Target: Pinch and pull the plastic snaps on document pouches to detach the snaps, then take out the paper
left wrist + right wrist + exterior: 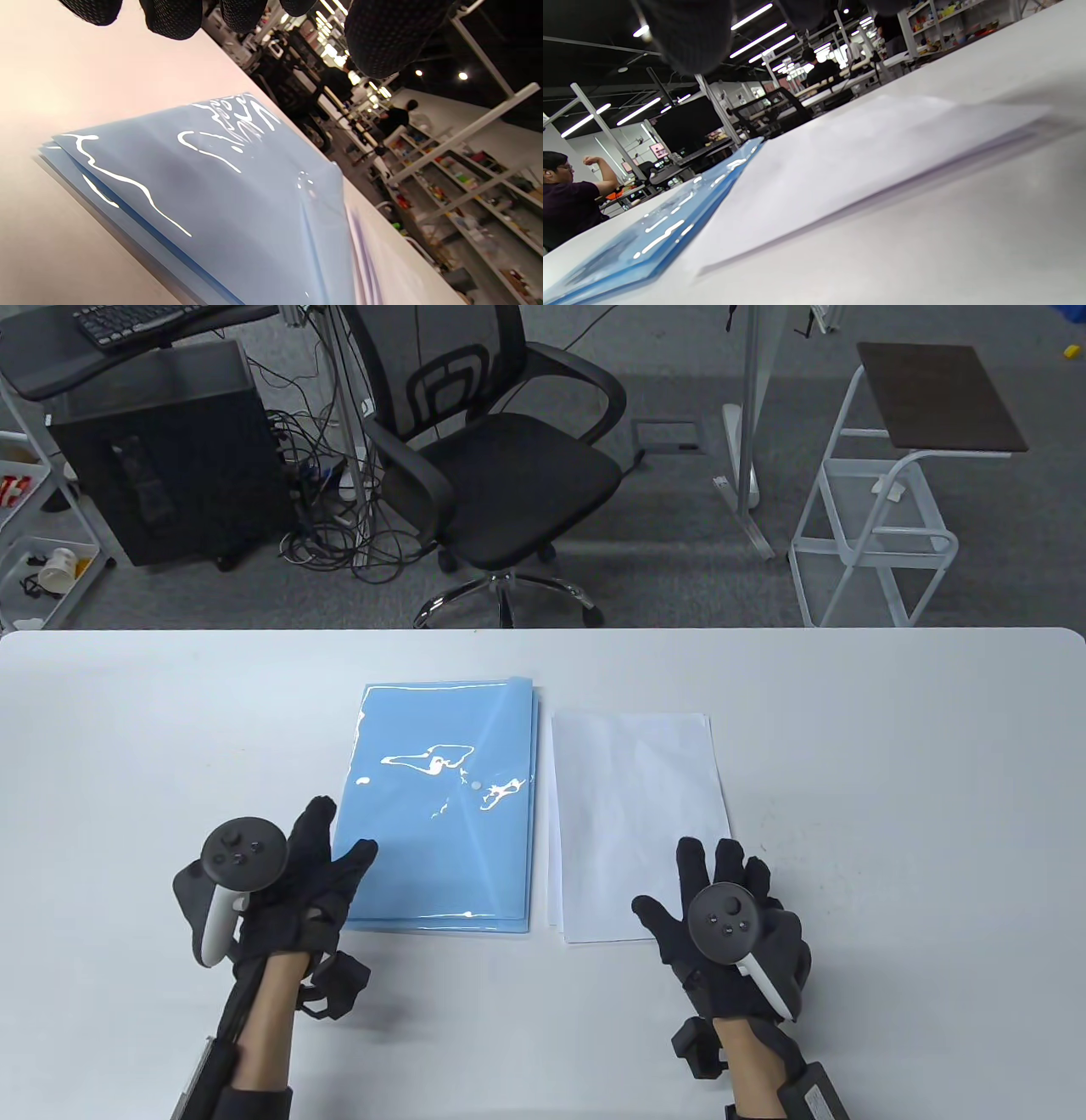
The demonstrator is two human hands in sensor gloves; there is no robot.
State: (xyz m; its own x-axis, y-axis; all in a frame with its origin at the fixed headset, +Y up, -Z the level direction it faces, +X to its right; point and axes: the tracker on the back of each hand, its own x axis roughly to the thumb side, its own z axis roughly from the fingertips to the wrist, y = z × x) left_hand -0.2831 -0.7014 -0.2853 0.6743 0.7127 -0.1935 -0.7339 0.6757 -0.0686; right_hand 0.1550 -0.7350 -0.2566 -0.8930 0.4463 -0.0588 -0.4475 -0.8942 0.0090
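Beyond the white bench (848, 729) stands an office chair (501, 458). Blue pouches (441, 806) lie stacked mid-bench, paper (636, 814) just beside. Left hand (314, 874) and right hand (730, 908) hover, fingers relaxed, holding nothing.

Lower pouches (533, 814) under top pouch (437, 806)
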